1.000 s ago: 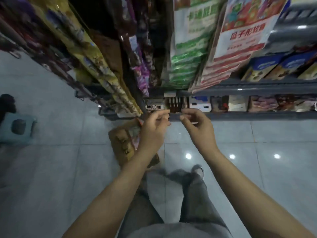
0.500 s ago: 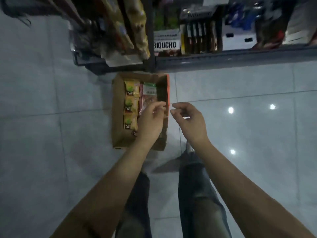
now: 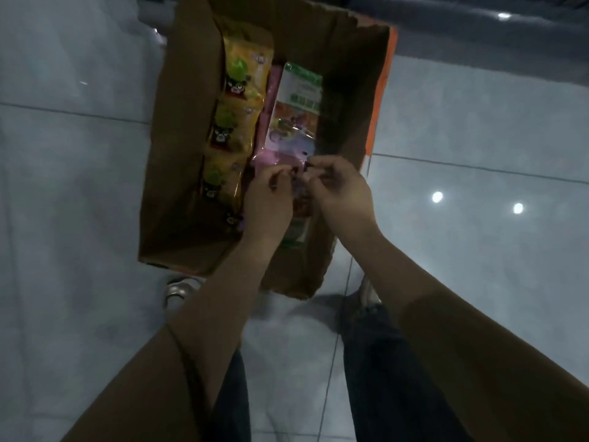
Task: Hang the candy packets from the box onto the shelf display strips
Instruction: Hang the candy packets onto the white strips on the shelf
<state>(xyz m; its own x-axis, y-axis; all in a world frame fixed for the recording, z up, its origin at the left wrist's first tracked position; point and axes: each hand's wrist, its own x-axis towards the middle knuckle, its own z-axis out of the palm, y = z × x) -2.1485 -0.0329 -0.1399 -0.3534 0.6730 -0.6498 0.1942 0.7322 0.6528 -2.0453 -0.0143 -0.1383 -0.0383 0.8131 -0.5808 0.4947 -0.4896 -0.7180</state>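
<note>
Looking left to right: yellow candy packets (image 3: 237, 122) lie stacked along the box (image 3: 178, 161) left wall, frame centre. Your left hand (image 3: 269, 202) and right hand (image 3: 339, 189) both pinch the pink packet (image 3: 298, 138) at its near edge. Judged light, soft, crinkly, slippery film; hold by the top seal, near the hang hole.

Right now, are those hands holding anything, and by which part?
Both the left hand and right hand pinch the near end of a pink candy packet over the box.
</note>
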